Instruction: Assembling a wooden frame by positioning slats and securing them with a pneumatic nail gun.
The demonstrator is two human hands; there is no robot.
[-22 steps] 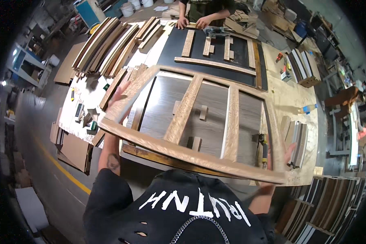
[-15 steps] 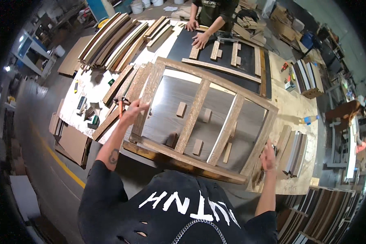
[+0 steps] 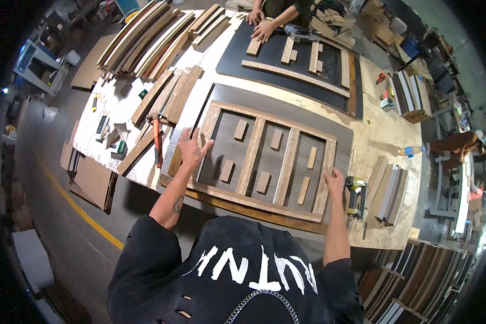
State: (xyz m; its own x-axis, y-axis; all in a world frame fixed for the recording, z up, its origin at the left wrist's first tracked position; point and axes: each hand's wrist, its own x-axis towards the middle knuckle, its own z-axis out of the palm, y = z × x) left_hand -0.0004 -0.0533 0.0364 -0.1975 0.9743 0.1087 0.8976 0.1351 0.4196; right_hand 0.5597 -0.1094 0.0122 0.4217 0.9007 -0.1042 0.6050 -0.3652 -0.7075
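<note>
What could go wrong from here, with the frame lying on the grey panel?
1. The small wooden blocks inside the frame look loose on the grey panel; sliding the frame might knock them askew.
2. The left hand is spread at the frame's left rail, the right hand at its right; uneven pushing could skew it.
3. The hammer lies near the left forearm, which might catch it.

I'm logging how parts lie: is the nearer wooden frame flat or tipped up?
Flat: all four sides of the wooden frame lie close against the grey panel, with small wooden blocks inside its openings.
</note>
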